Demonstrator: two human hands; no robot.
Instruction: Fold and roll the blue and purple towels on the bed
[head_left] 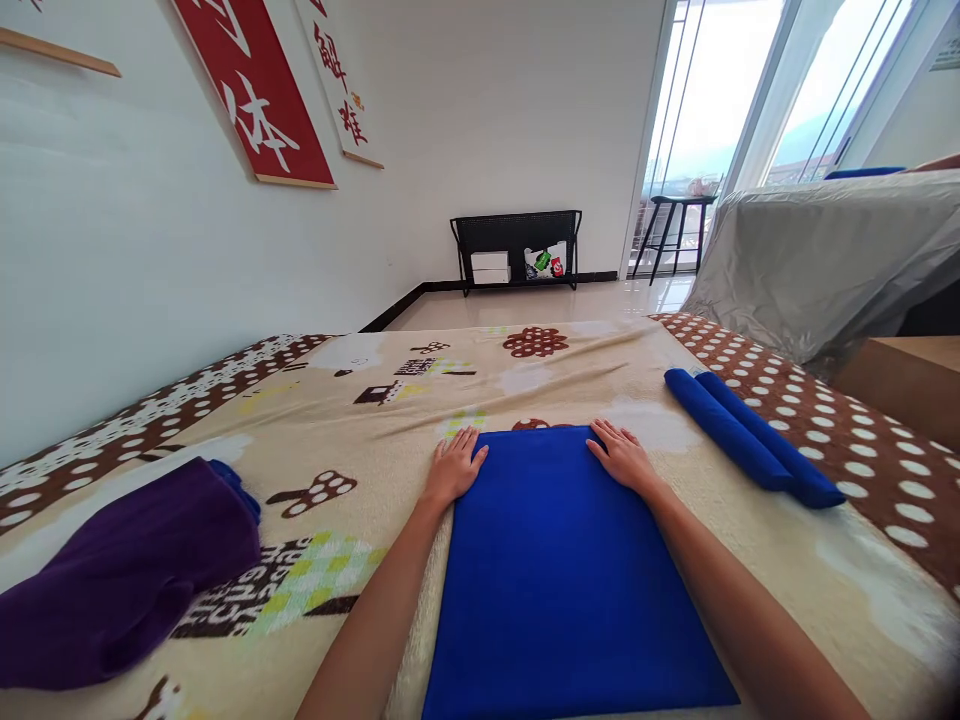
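A blue cloth (562,570), folded into a flat rectangle, lies in front of me on a cream patterned blanket (360,430). My left hand (455,466) rests flat at its far left corner, fingers stretched out and pointing away. At the far right corner lies my right hand (621,455), also flat with its fingers spread. Neither hand grips anything. To the right sit two blue rolls of cloth (750,435), side by side. On the left is a rumpled purple cloth (142,570), with a bit of blue cloth (236,485) showing behind it.
A black rack (517,235) with white boxes (491,267) stands at the far wall. A black stool (675,220) is by the window. At right are a plastic-covered piece of furniture (832,250) and a cardboard box (904,385). Banners (255,90) hang on the left wall.
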